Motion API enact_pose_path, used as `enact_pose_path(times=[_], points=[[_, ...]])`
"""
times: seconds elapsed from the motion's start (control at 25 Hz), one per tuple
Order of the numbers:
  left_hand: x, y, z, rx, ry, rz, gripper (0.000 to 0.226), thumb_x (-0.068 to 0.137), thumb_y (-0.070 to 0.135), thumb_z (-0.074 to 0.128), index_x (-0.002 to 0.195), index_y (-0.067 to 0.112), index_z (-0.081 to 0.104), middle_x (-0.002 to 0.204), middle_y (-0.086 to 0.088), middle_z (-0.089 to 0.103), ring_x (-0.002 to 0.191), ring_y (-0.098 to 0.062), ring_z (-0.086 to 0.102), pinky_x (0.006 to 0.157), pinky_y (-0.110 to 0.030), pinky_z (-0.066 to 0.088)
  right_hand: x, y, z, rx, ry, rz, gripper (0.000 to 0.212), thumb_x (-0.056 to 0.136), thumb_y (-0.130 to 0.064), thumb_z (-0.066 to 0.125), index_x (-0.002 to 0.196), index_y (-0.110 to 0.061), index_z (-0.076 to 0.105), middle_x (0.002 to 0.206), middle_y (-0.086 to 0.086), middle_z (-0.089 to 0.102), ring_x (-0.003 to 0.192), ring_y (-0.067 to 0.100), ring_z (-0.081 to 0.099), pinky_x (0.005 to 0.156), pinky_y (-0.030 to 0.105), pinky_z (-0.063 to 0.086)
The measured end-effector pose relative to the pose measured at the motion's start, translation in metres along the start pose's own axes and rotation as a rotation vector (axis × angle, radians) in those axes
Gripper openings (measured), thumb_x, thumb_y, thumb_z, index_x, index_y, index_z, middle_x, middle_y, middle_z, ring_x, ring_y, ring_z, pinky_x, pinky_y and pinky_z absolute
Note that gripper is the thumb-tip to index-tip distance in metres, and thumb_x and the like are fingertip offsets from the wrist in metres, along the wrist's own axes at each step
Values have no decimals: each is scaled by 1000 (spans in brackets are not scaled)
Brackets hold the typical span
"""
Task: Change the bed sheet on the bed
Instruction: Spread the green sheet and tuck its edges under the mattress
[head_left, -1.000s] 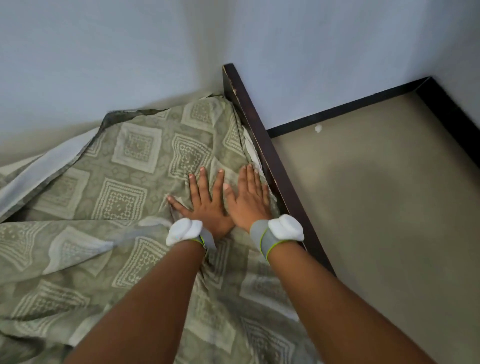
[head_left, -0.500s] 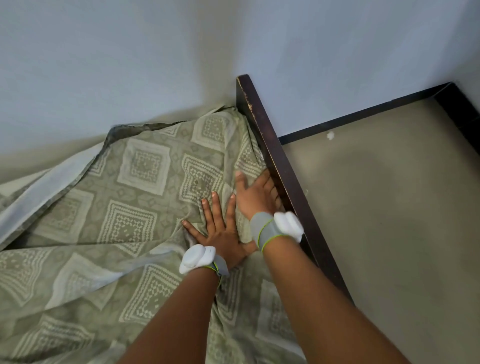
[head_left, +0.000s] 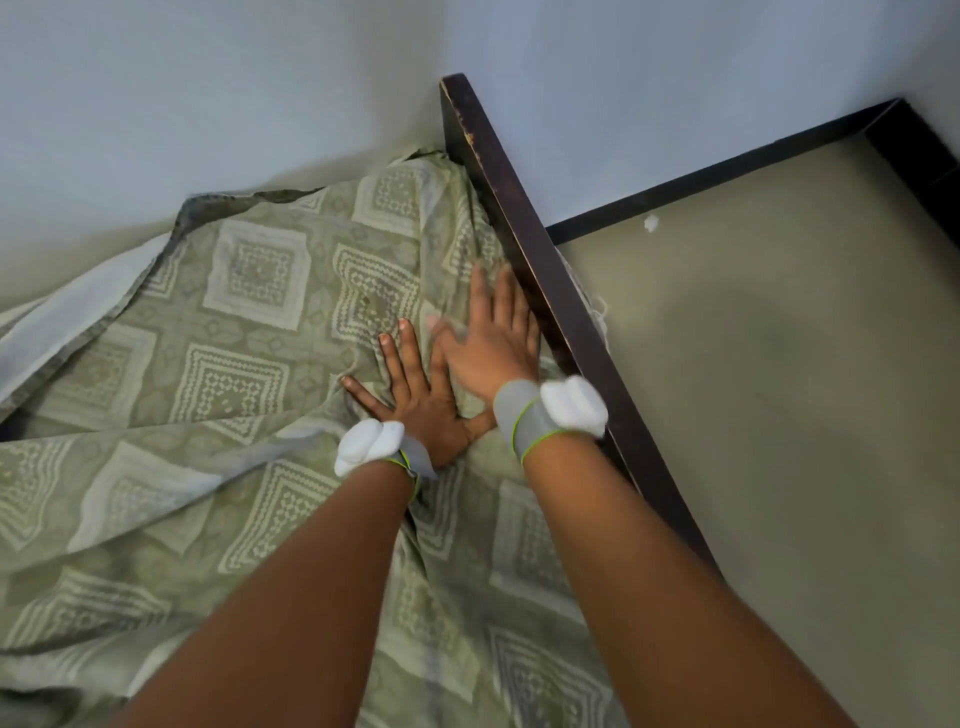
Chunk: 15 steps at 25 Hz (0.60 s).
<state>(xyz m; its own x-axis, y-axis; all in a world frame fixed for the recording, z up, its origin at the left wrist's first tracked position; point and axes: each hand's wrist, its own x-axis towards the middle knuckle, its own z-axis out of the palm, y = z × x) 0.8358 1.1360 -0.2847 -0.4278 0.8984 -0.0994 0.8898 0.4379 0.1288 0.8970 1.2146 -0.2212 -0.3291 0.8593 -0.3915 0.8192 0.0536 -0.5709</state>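
Observation:
A green bed sheet (head_left: 249, 332) with pale square patterns covers the bed, wrinkled and folded over at the left. My left hand (head_left: 415, 400) lies flat on it, fingers spread, near the bed's right side. My right hand (head_left: 493, 343) rests flat just beyond and partly over the left one, fingers stretched along the dark wooden bed frame (head_left: 540, 270). Neither hand holds anything. The sheet's far corner bunches against the frame and the wall.
A pale wall (head_left: 208, 93) runs behind the bed. Right of the frame lies a beige floor (head_left: 779, 389) with a dark skirting board (head_left: 727, 166) and a small white scrap (head_left: 650, 223). White cloth (head_left: 67, 312) shows under the sheet's left fold.
My right hand has slid forward along the bed frame over the sheet, passing ahead of the left hand. The left hand has stayed flat in about the same place.

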Motion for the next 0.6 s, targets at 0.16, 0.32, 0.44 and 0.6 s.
enact_pose_path(times=[0.16, 0.32, 0.44, 0.6], points=[[-1, -1, -13, -39, -83, -20, 105, 64, 91, 25, 145, 42, -21, 156, 3, -26, 144, -21, -25, 91, -65, -32, -163, 59, 36, -146, 201, -49, 69, 93, -57, 29, 151, -19, 24, 160, 1, 14, 148, 22, 10, 117, 42, 5], [-24, 4, -36, -24, -216, -48, 98, 70, 89, 24, 147, 40, -13, 159, 3, -18, 147, -20, -15, 104, -70, -13, -270, 133, 35, -162, 235, 142, 74, 89, -67, 15, 153, -31, 3, 157, -17, -6, 147, 10, 13, 114, 27, 8], [-99, 16, -43, -60, -167, -22, 76, 89, 68, 24, 152, 33, 1, 161, -7, -2, 148, -25, -3, 114, -61, -4, -312, 154, 32, -111, 207, 184, 74, 89, -65, 18, 152, -32, -6, 158, -19, -7, 146, 8, 14, 114, 28, 14], [-261, 26, -28, -121, -92, 244, 76, 86, 66, 27, 151, 27, 20, 159, -9, 16, 146, -34, 13, 113, -60, 2, -375, 169, 43, -97, 164, 249, 73, 93, -62, 24, 151, -32, -8, 160, -13, -3, 147, 13, 12, 117, 36, 15]])
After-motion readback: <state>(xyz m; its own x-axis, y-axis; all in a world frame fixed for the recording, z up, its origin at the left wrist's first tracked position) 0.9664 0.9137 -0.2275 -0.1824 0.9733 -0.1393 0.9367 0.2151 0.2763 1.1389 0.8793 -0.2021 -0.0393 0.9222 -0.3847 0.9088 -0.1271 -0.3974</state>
